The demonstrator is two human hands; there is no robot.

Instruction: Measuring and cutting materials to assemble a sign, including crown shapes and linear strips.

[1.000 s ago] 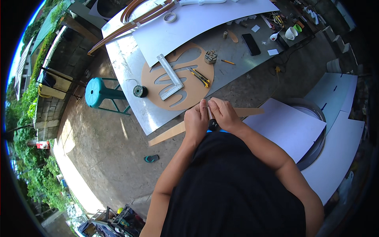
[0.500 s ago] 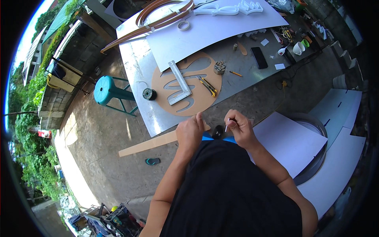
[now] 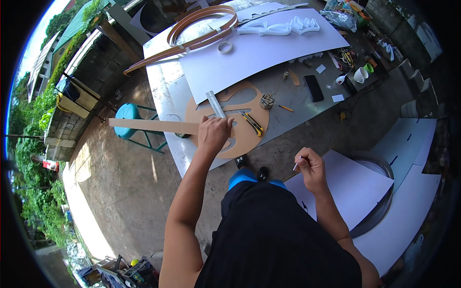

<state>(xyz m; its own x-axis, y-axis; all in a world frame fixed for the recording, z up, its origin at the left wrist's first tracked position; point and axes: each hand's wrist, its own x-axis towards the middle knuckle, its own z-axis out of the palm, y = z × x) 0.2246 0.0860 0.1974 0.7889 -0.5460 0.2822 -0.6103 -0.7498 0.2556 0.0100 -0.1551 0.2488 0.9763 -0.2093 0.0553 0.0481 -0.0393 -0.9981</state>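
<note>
My left hand (image 3: 214, 136) is closed around a long flat tan strip (image 3: 153, 126), which sticks out leftward past the table edge. That hand is over a metal square ruler (image 3: 215, 104) and hides its lower part; whether the fingers also grip the ruler I cannot tell. Beneath lies a round tan board (image 3: 247, 139) with cut-out shapes, and a yellow-and-black cutter (image 3: 253, 124) rests on it just right of the hand. My right hand (image 3: 311, 168) is raised beside my body, pinching a small, thin pale stick (image 3: 296, 166) whose kind is unclear.
On the metal table (image 3: 307, 103) are a large white sheet (image 3: 211, 72), curved brown strips (image 3: 185, 46), a tape roll (image 3: 224, 47), a phone (image 3: 314, 89) and a pencil (image 3: 285, 108). A green stool (image 3: 127, 115) stands left. White sheets (image 3: 343, 187) lie at the right.
My left hand has moved forward and left from in front of my body to over the square ruler, carrying the strip. My right hand has shifted right and slightly back, still pinching the stick.
</note>
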